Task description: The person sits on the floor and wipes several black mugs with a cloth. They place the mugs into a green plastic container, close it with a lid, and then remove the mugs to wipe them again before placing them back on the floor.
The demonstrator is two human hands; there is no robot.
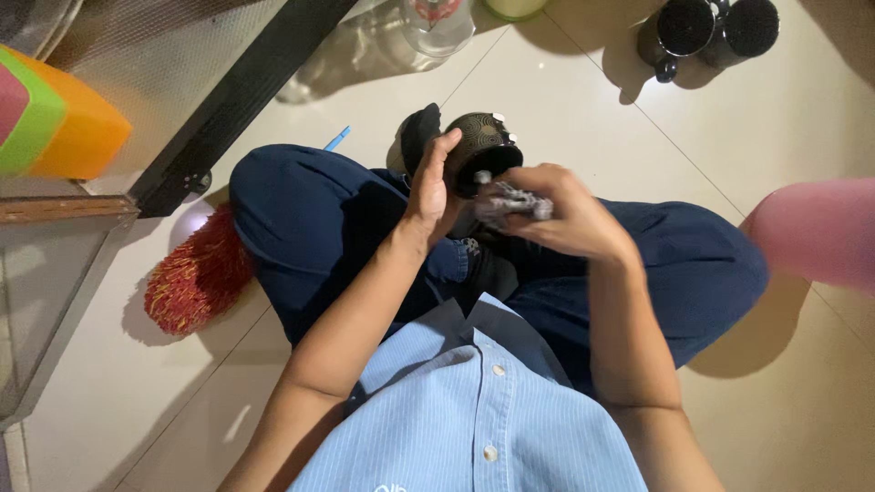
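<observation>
I sit cross-legged on a tiled floor in dark blue trousers and a light blue shirt. My left hand (430, 187) grips a dark patterned mug (481, 150) by its side, held tilted above my lap. My right hand (561, 214) is closed on a crumpled grey cloth (510, 202), pressed against the mug's rim. The mug's inside is mostly hidden by the cloth and my fingers.
Two dark mugs (715, 32) stand on the floor at the far right. A clear glass jar (437, 23) stands at the top. A red bristly brush (196, 273) lies left of my knee. A black-framed rack (228, 100) holds an orange and green container (55, 118). A pink object (816, 232) is at the right.
</observation>
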